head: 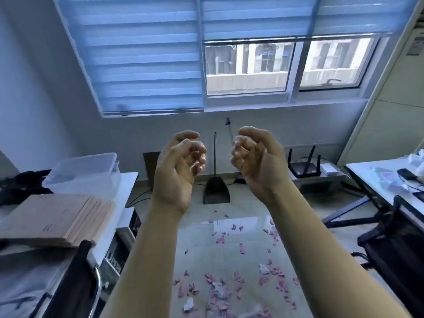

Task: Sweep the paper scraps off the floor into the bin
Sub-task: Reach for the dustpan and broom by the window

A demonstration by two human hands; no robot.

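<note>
Pink and white paper scraps [229, 288] lie scattered over the tiled floor in front of me. A dark dustpan [216, 190] with a long upright handle stands against the far wall under the window. Beside it leans a thin pale stick with a blue tip [229, 130], perhaps a broom handle; its lower end is hidden behind my right hand. My left hand [179, 171] and my right hand [257, 159] are raised palm-up in mid-air, fingers loosely curled, holding nothing. No bin is in view.
A white table [128, 180] at the left carries a clear plastic box [85, 173] and a stack of brown board. A black chair [75, 283] stands near left. At right are a desk [376, 177], a black chair and a router [304, 168] on the floor.
</note>
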